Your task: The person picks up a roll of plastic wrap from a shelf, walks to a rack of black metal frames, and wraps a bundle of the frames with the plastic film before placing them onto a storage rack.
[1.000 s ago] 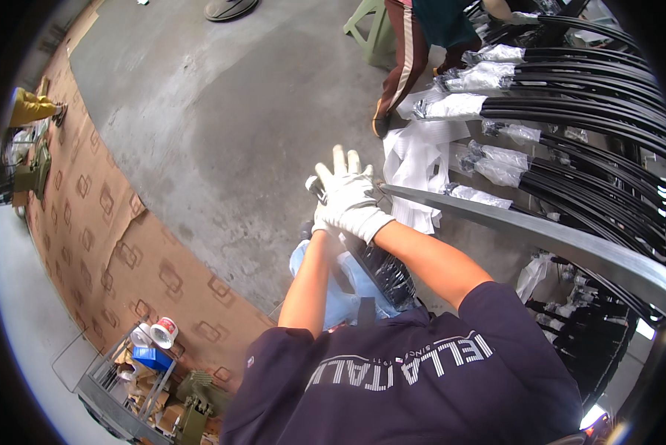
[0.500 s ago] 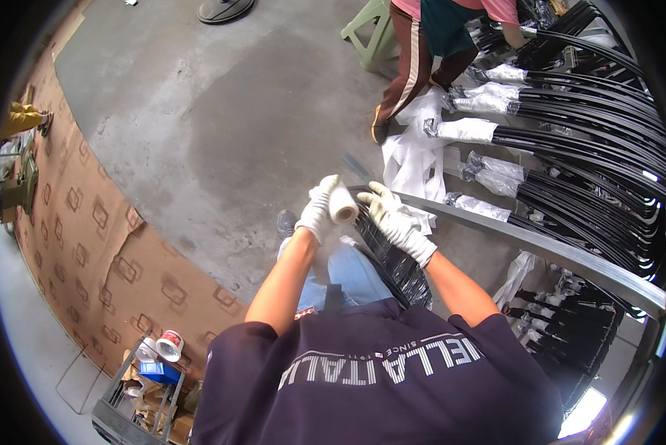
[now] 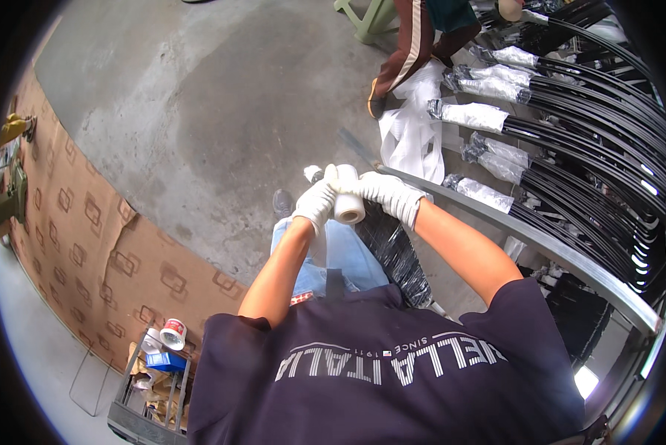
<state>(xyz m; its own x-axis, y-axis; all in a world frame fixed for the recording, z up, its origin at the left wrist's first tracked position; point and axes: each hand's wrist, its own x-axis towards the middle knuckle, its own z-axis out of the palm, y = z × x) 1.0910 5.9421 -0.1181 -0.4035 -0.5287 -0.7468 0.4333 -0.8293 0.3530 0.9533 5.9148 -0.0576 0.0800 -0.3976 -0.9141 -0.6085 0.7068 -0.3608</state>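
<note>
A small roll of clear stretch film [image 3: 348, 199] is held upright in front of me between both hands, its cardboard core end facing me. My left hand [image 3: 316, 202], in a white glove, is closed round the roll's left side. From the right, my gloved right hand [image 3: 391, 194] has its fingers bent against the roll's other side; the fingertips are partly hidden. Just below the right hand, a black bundle [image 3: 398, 256] wrapped in shiny film slants down toward my body. A white-wrapped end [image 3: 313, 173] pokes out beyond my left hand.
A metal rail [image 3: 525, 231] runs on my right. Behind it lie several black tube bundles [image 3: 585, 115] with film-wrapped ends. White sheeting [image 3: 414, 133] lies by a co-worker's leg [image 3: 407, 55]. Brown patterned covering [image 3: 88, 222] spans the left; a cart [image 3: 155, 386] stands lower left.
My right hand has come from spread fingers over the bundle to the roll's right side. The roll now stands more upright. The view has shifted slightly.
</note>
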